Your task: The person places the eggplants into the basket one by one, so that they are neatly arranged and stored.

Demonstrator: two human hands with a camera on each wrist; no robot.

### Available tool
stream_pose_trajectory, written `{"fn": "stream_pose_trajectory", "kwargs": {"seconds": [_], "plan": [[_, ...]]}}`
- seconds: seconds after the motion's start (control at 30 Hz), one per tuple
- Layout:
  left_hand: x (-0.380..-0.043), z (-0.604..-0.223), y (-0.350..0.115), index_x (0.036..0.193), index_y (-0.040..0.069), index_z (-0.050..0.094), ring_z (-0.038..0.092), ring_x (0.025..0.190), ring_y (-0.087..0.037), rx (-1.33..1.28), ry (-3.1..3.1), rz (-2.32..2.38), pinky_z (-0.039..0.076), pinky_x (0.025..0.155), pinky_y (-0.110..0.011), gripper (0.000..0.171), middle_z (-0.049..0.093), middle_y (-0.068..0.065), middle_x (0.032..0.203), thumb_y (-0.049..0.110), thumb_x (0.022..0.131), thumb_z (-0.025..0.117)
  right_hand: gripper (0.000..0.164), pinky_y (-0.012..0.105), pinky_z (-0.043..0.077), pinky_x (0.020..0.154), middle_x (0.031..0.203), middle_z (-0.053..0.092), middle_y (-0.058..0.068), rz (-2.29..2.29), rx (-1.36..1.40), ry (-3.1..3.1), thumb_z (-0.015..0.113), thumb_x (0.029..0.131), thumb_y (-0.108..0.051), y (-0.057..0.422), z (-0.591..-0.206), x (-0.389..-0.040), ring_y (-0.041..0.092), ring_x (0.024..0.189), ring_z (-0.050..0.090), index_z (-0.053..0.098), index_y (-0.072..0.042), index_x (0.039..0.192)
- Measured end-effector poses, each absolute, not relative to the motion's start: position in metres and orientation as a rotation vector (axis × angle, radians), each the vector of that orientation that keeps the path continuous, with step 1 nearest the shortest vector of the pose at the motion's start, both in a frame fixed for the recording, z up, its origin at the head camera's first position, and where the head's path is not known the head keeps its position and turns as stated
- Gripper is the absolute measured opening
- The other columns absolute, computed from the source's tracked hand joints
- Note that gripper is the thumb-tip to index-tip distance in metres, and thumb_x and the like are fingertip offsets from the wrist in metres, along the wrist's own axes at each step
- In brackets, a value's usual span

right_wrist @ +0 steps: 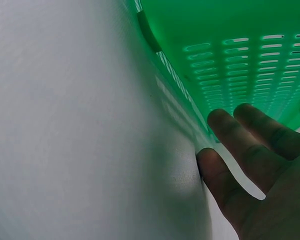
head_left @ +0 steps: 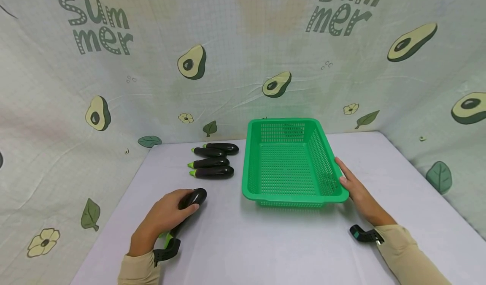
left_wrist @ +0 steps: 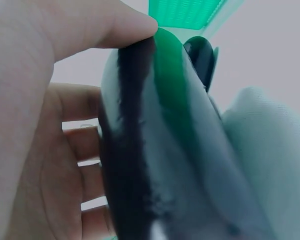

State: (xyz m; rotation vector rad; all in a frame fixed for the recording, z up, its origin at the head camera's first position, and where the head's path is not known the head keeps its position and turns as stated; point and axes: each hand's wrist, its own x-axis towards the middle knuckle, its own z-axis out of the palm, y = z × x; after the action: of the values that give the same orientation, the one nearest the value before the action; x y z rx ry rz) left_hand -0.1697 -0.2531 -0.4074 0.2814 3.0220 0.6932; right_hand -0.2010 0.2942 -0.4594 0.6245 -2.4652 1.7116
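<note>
My left hand (head_left: 167,211) grips a dark, glossy eggplant (head_left: 196,196) at the near left of the table, its thumb along one side. Green stem shows below the palm, near the wrist. In the left wrist view the eggplant (left_wrist: 140,140) fills the middle, with the fingers partly hidden behind it. A green plastic basket (head_left: 286,199) with slotted walls stands right of centre, its inside bare. Against its right side rests my right hand (head_left: 358,194), thumb at the rim. Seen from the right wrist, the fingers (right_wrist: 245,145) extend, slightly spread, along the outer wall.
Several more eggplants (head_left: 211,172) lie in a loose row left of the basket, green stems pointing left. A white cloth covers the table (head_left: 265,242). Behind it hangs a printed curtain (head_left: 228,31) with avocados and lettering.
</note>
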Motion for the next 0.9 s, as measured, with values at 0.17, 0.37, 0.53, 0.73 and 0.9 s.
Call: {"fn": "stream_pose_trajectory", "kwargs": {"seconds": [0.17,0.37,0.53,0.73,0.9], "plan": [[-0.1695,-0.4062,-0.2518,0.134,0.013,0.062,0.06,0.098,-0.018,0.283,3.039,0.675,0.05,0.083,-0.046,0.061,0.064,-0.004,0.126,0.057,0.092,0.064,0.057,0.055,0.0,0.115,0.168,0.0,0.006,1.71,0.621,-2.468,0.03,0.111,-0.02,0.2936,-0.4591,-0.202,0.021,0.15,-0.002,0.008,-0.022,0.163],[-0.1708,-0.4062,-0.2506,0.134,0.013,0.063,0.058,0.092,-0.015,0.321,3.061,0.675,0.049,0.079,-0.041,0.058,0.065,-0.002,0.122,0.054,0.093,0.065,0.057,0.064,0.002,0.112,0.168,0.0,0.005,1.728,0.615,-2.472,0.03,0.111,-0.02,0.2935,-0.4573,-0.2015,0.024,0.15,-0.002,0.008,-0.024,0.163],[-0.1713,-0.4052,-0.2492,0.136,0.012,0.061,0.06,0.098,-0.018,0.327,3.07,0.697,0.05,0.085,-0.045,0.061,0.064,-0.006,0.128,0.056,0.093,0.063,0.057,0.063,0.003,0.112,0.168,0.0,0.004,1.729,0.613,-2.473,0.03,0.111,-0.021,0.2937,-0.4557,-0.2014,0.024,0.151,-0.002,0.008,-0.025,0.163],[-0.1736,-0.4032,-0.2476,0.138,0.011,0.06,0.059,0.093,-0.018,0.353,3.105,0.689,0.049,0.079,-0.042,0.062,0.064,-0.007,0.125,0.054,0.095,0.062,0.057,0.07,0.002,0.109,0.168,0.0,0.004,1.738,0.609,-2.475,0.031,0.111,-0.021,0.2937,-0.4564,-0.2013,0.027,0.151,-0.003,0.008,-0.025,0.163],[-0.1783,-0.4034,-0.2474,0.138,0.012,0.059,0.055,0.084,-0.014,0.39,3.135,0.714,0.047,0.073,-0.037,0.06,0.064,-0.004,0.115,0.053,0.095,0.062,0.057,0.041,0.011,0.117,0.168,0.001,0.004,1.729,0.6,-2.472,0.03,0.111,-0.021,0.2936,-0.4575,-0.2011,0.016,0.15,0.0,0.008,-0.024,0.163]]}}
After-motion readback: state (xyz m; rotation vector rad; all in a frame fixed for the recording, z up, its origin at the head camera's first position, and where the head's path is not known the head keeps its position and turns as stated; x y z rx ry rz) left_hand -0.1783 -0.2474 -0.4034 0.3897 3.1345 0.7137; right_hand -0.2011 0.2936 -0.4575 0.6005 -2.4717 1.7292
